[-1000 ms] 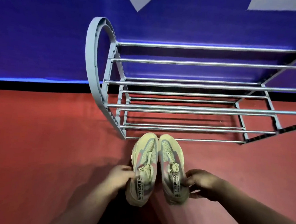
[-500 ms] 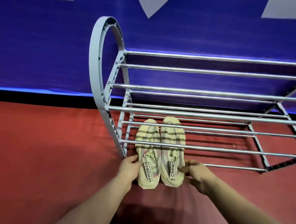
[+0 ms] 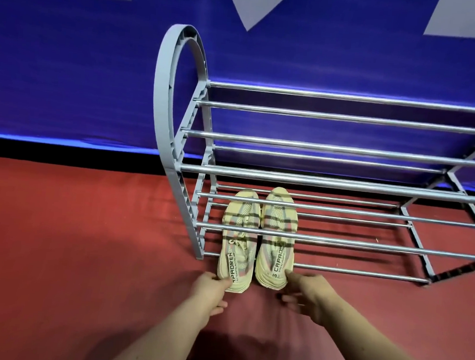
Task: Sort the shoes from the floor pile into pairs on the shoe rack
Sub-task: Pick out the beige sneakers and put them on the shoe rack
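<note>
Yellow sneaker pair (image 3: 276,250), shoe rack's (image 3: 315,180) lowest tier: toes far, heels near. I noted left hand (image 3: 210,289) touching left heel, grip unclear; right hand (image 3: 310,293) slack at right heel.

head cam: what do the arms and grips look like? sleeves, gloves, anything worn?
Nothing worn shows. Left arm and right arm are bare down to the frame's bottom edge, with no sleeves or cuffs. Left grip and right grip are bare too: no gloves, watch or wristband. The right grip's fingers are blurred, so rings cannot be ruled out.
</note>
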Tool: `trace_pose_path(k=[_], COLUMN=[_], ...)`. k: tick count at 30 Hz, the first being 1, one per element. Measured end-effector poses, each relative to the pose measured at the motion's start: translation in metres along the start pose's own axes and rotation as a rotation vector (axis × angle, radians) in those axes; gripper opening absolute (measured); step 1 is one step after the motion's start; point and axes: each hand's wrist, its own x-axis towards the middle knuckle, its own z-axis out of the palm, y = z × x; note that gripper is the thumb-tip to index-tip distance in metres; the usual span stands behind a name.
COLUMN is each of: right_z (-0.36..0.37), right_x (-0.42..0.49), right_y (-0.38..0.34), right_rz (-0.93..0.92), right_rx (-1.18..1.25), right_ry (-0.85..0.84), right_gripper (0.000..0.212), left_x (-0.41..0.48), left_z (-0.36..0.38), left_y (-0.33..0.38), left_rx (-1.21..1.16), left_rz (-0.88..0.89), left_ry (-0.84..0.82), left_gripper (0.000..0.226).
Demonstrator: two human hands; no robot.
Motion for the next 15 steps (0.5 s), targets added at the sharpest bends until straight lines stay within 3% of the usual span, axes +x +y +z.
trace_pose_path(k=[9, 15], right_z=[0.016, 0.018], right_x=[0.0, -0.004], right_y=[-0.001, -0.006], right_rz=[0.005, -0.075], right_rx=[0.185, 0.304], right_ry=[0.021, 0.03], right_gripper=[0.019, 0.015], left_x=[0.009, 0.013], left_z=[0.004, 0.008], left_y=[0.001, 0.009], left_rx=[-0.287, -0.436], left_rz=[-0.069, 0.068], left_ry=[-0.07, 0.053], left_gripper=[0.028, 0.011])
